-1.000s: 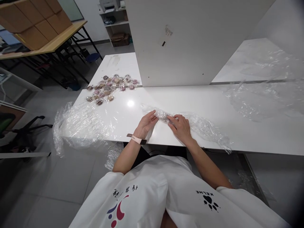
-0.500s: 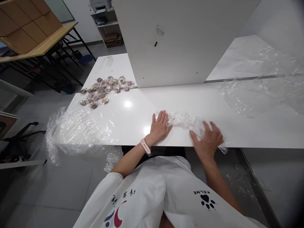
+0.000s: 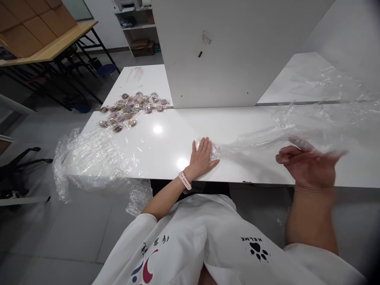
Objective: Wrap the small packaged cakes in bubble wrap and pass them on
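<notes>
My left hand [image 3: 201, 159] lies flat on the white tabletop, fingers stretched out, pressing on a crumpled bit of clear plastic film [image 3: 214, 152]. From there a thin, blurred stretch of the film [image 3: 252, 138] runs off to the right. Raised over the table on that side is my right hand [image 3: 310, 168], smeared by motion. Some of its fingers look bent and others stretched; whether film is caught between them cannot be made out. Small wrapped pieces [image 3: 127, 113], brown, pink and tan, lie scattered at the table's left.
A heap of clear plastic packaging [image 3: 95, 158] hangs over the table's front left edge. More loose film [image 3: 332, 95] spreads across the right side. An upright white panel [image 3: 225, 55] stands behind the white table [image 3: 166, 154]. Far left are a wooden table [image 3: 59, 45] and a blue stool [image 3: 106, 70].
My right hand has moved right and up, away from the crumpled film, which is now drawn out into a long blurred strip. My left hand stays nearly in place.
</notes>
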